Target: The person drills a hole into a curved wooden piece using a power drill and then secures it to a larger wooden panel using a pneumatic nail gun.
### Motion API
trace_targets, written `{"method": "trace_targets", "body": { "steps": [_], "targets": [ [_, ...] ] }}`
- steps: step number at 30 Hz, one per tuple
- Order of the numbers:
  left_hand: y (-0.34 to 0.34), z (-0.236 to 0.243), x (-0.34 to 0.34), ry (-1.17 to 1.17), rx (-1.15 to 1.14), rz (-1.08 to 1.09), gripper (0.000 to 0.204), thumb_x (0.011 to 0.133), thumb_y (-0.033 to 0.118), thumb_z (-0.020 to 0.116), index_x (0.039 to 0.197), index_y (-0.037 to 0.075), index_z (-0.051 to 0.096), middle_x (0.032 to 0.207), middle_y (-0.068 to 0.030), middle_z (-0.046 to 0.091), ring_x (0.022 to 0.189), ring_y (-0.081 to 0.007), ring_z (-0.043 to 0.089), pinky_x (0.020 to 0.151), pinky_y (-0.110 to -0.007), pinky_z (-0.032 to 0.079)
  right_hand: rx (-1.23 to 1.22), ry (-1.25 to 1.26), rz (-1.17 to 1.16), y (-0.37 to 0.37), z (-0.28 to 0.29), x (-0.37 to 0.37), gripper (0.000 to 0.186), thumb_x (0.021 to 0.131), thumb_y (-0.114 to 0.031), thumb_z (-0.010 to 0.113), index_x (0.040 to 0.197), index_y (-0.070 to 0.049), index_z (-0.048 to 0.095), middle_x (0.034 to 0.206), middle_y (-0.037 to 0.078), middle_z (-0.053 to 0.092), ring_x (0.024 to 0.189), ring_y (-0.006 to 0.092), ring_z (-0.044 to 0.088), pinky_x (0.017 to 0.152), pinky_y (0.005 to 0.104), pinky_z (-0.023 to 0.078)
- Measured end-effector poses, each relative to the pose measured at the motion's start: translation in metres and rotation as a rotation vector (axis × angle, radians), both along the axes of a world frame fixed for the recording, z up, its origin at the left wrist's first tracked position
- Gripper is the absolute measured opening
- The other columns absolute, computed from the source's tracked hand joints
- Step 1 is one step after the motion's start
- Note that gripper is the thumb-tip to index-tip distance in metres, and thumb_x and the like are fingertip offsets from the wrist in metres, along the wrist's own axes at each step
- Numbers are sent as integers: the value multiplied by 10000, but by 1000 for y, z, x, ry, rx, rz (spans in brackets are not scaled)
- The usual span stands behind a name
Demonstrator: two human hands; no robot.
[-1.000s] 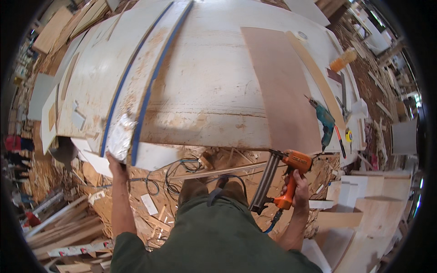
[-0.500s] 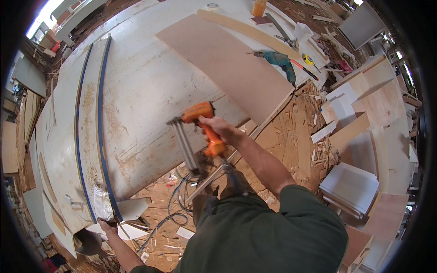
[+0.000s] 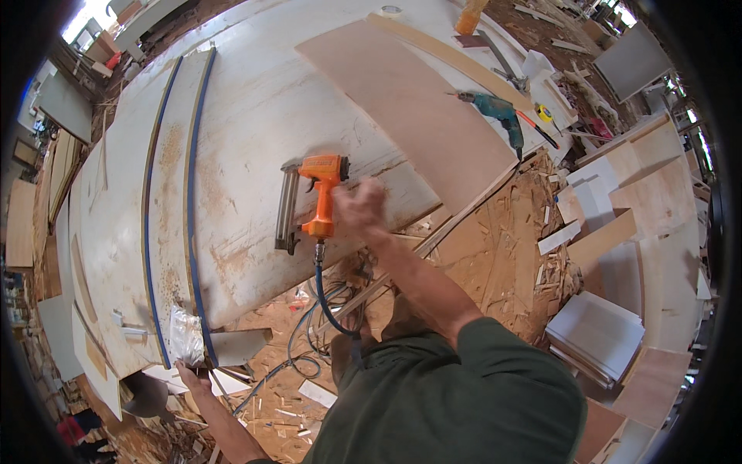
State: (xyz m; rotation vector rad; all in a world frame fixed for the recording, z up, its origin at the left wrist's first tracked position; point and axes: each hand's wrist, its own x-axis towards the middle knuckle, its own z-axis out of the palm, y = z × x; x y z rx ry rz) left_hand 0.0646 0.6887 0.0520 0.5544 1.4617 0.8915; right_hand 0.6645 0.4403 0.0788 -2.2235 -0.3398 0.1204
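Note:
An orange nail gun (image 3: 325, 193) with a long silver magazine lies on the white worktable board (image 3: 263, 232), its blue hose running down toward me. My right hand (image 3: 362, 203) is just right of the handle, blurred, its finger shape unclear. At the table's lower left, my left hand (image 3: 191, 373) grips the bottom end of a crinkled clear plastic bag (image 3: 186, 336), which lies between two long blue-edged strips (image 3: 196, 170). A wide pinkish panel (image 3: 417, 120) is to the upper right of the nail gun.
A teal drill (image 3: 498, 112), tape measure (image 3: 545, 113) and narrow tan board (image 3: 448, 58) lie toward the table's far right. Stacked white panels (image 3: 591, 332) and plywood pieces (image 3: 649, 193) stand at right. Coiled hoses (image 3: 305, 363) and offcuts cover the floor below.
The nail gun has moved from my grip in the air onto the worktable, and my right hand has shifted rightward off its handle. The view has turned; my left hand stays at the bag.

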Motion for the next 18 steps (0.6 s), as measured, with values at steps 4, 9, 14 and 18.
{"method": "trace_targets", "body": {
  "steps": [4, 9, 14, 18],
  "targets": [
    [-58, 30, 50, 1005, 219, 92, 610, 1077, 438, 435, 1373, -91, 500, 1279, -244, 614, 1092, -385, 630, 921, -463, 536, -382, -55, -915, -168, -58, 122, 967, 834, -590, 729, 1457, 69, 394, 1474, 280, 433, 1315, 400, 494, 1122, 467, 392],
    [-289, -35, 171, 694, 666, -306, 308, 1084, 256, 504, 1140, -42, 555, 1044, -156, 609, 957, -262, 579, 859, -391, 492, 884, 660, -490, -286, -70, 172, 848, 900, -568, 703, 1486, 6, 486, 1490, 206, 521, 1311, 332, 548, 1079, 470, 455],
    [-320, -19, 295, -107, -327, -269, 403, 1095, 424, 408, 1173, 68, 580, 1049, -109, 655, 988, -215, 606, 884, -453, 528, 841, 917, -369, -292, -65, 163, 513, 894, -447, 725, 1270, -104, 661, 1181, 78, 711, 1040, 242, 692, 866, 454, 581],
    [-299, -23, 313, 107, -213, -450, 333, 1090, 317, 404, 1215, 70, 590, 1137, -114, 668, 1071, -246, 640, 804, -422, 573, 816, 873, -350, -310, -89, 114, 805, 826, -589, 735, 1460, -135, 534, 1326, 99, 652, 1187, 268, 628, 958, 503, 527]
  ]
}}
